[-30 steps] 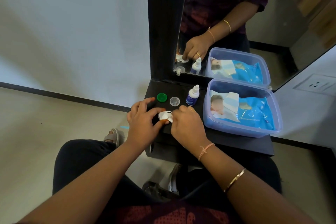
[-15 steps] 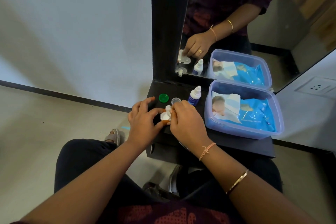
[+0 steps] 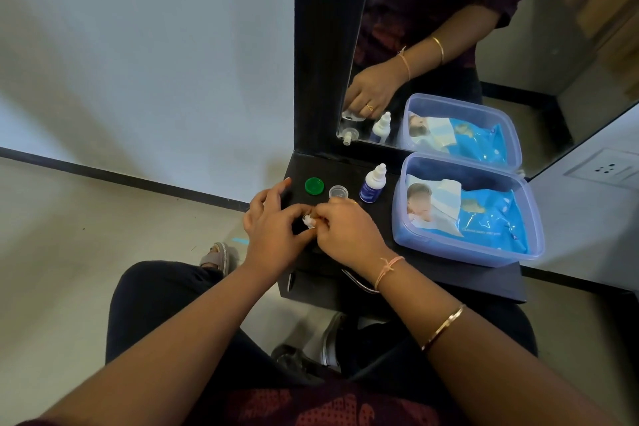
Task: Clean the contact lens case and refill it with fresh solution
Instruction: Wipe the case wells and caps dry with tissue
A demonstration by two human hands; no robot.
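The white contact lens case [image 3: 308,221] is pinched between both my hands above the black shelf [image 3: 449,273]; only a small white part shows between the fingers. My left hand [image 3: 276,228] grips it from the left, thumb and fingers closed around it. My right hand [image 3: 345,232] holds it from the right, fingers curled over it. Behind the hands lie a green cap [image 3: 314,186] and a clear cap [image 3: 337,191]. A small solution bottle [image 3: 372,183] with a white nozzle and blue label stands upright beside the caps.
A clear plastic tub [image 3: 518,256] holding a blue wet-wipes pack [image 3: 484,221] fills the shelf's right side. A mirror [image 3: 449,45] rises behind the shelf and reflects the hand, bottle and tub. A wall socket [image 3: 608,168] is at far right. My legs and shoes are below the shelf.
Both hands have closed in on the lens case and tipped it up off the shelf; it lay flat and more visible a second ago, now it is mostly hidden between the fingers.
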